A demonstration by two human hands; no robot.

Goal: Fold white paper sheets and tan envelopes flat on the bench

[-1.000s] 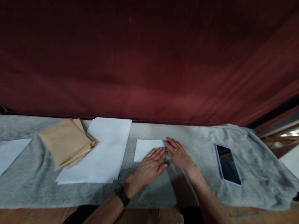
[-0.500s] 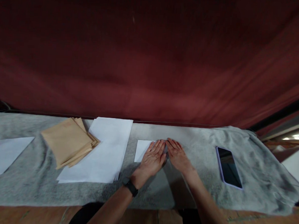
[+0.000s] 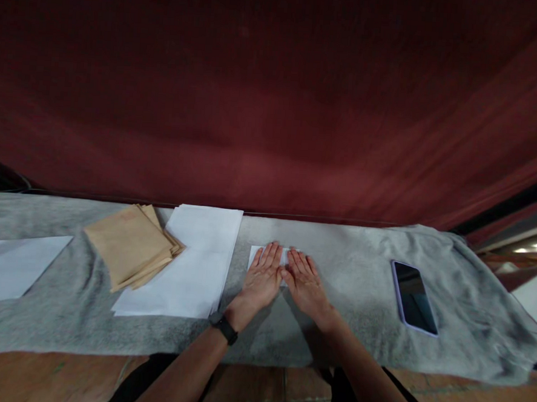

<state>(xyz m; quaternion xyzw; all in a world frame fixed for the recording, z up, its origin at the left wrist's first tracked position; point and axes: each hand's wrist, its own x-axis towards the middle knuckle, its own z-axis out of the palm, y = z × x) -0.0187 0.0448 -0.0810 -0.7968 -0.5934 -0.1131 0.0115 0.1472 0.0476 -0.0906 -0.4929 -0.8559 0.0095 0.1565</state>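
Note:
A small folded white paper [image 3: 254, 255] lies on the grey cloth [image 3: 354, 291], mostly covered by both my hands. My left hand [image 3: 261, 278], with a black band at the wrist, lies flat on it with fingers stretched forward. My right hand [image 3: 303, 280] lies flat beside it, fingers also out, pressing the paper's right part. The two hands nearly touch side by side.
A stack of white sheets [image 3: 192, 263] lies left of my hands, with tan envelopes [image 3: 131, 253] overlapping its left edge. Another white sheet [image 3: 10, 264] sits at far left. A phone [image 3: 413, 298] lies screen-up at right. A dark red curtain [image 3: 274, 104] hangs behind.
Both hands have slid left and forward over the small paper, covering more of it; they now lie side by side. The camera view shifted slightly.

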